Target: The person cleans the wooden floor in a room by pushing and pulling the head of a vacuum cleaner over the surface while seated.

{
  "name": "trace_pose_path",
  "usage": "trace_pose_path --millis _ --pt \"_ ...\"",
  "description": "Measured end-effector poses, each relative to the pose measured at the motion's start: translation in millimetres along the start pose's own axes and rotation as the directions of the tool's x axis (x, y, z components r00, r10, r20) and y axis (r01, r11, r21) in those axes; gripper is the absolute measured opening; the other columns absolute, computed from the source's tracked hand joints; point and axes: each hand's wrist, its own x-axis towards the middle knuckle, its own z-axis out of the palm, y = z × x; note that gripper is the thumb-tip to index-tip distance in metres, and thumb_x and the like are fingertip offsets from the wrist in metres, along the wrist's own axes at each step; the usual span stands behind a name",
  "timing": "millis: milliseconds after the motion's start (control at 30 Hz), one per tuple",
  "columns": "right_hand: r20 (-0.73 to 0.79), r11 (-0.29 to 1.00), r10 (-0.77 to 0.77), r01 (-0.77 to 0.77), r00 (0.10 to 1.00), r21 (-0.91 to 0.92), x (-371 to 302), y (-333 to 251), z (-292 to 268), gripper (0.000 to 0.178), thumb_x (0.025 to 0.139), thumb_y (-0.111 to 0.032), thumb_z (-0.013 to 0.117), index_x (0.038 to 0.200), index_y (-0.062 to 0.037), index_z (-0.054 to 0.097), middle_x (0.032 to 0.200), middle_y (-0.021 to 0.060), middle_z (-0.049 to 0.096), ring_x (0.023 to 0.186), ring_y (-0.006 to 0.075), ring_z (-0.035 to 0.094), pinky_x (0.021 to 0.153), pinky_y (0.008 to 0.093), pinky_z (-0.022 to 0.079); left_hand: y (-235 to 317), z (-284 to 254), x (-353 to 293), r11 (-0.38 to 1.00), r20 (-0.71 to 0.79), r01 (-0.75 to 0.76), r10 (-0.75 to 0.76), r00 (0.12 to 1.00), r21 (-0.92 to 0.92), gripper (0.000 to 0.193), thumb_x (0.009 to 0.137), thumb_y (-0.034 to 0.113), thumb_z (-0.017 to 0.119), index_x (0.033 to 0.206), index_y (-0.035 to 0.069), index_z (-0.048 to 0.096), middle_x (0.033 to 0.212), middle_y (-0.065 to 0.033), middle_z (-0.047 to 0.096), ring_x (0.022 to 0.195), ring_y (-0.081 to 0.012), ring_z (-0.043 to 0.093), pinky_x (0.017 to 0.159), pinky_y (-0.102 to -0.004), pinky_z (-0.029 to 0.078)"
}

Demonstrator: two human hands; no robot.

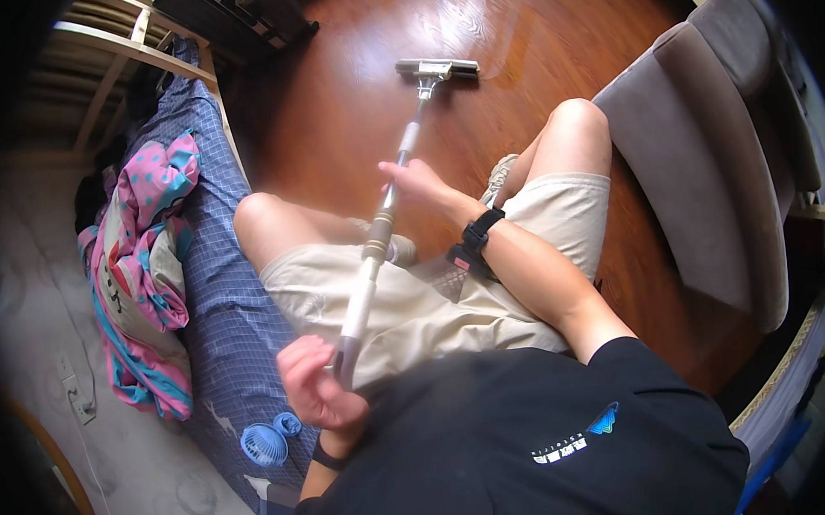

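A long-handled mop with a white, grey and brown pole runs from my waist out to the floor. Its wide grey head rests on the wood boards beyond my knees. My right hand is closed round the pole partway down, thumb across it, the other fingers mostly hidden. At the pole's upper end, by my belly, my left hand curls its fingers about the dark grip. This hand is slightly blurred, and how firmly it holds cannot be made out. A black strap with a small device circles my right wrist.
To my left stands a bed with a blue checked sheet, a bundled pink and blue quilt and a small blue fan. A grey-brown upholstered seat is at right. A dark cabinet stands at the far left.
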Motion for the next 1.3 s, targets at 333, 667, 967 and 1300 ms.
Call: trace_pose_path --millis 333,667,967,1300 --pt "0.001 1.0 -0.008 0.008 1.0 0.001 0.5 -4.5 17.3 0.048 0.093 -0.035 0.057 0.105 0.0105 0.059 0.09 0.0177 0.066 0.076 0.0227 0.068 0.063 0.0324 0.058 -50.5 -16.9 -15.3 0.975 -0.038 0.158 -0.153 0.987 0.157 0.015 0.09 0.0 0.038 0.093 -0.002 0.052 0.076 -0.0081 0.05 0.072 -0.0165 0.049 0.07 -0.0282 0.044" --pt "-0.155 0.999 -0.012 0.019 0.988 0.045 9.3 -2.6 16.6 0.044 0.092 -0.033 0.057 0.107 0.0081 0.053 0.092 0.0183 0.067 0.076 0.0212 0.067 0.063 0.0326 0.055 -95.1 46.9 17.9 0.989 0.104 0.072 -0.085 0.991 0.128 0.017 0.088 -0.003 0.04 0.088 -0.001 0.057 0.073 -0.0077 0.054 0.064 -0.0159 0.052 0.062 -0.0269 0.043" --pt "-0.245 0.875 -0.024 0.139 0.969 0.464 6.2 -25.7 -6.6 0.062 0.099 -0.047 0.04 0.113 0.0121 0.051 0.094 0.024 0.065 0.071 0.0264 0.068 0.059 0.0345 0.057 -110.6 163.9 150.2 0.987 0.095 -0.163 0.161 0.982 0.009 0.016 0.092 0.0 0.045 0.091 0.0 0.062 0.074 -0.007 0.058 0.065 -0.0128 0.057 0.06 -0.0247 0.047" --pt "-0.294 0.8 -0.045 0.211 0.955 0.561 2.5 -43.1 -18.3 0.059 0.1 -0.049 0.035 0.11 0.0068 0.051 0.09 0.0199 0.064 0.068 0.0244 0.065 0.059 0.0349 0.055 -140.0 240.7 165.8 0.969 -0.091 0.113 -0.095 0.991 0.219 0.025 0.092 0.019 0.047 0.094 0.001 0.063 0.09 -0.0162 0.064 0.081 -0.0318 0.062 0.074 -0.0397 0.049"
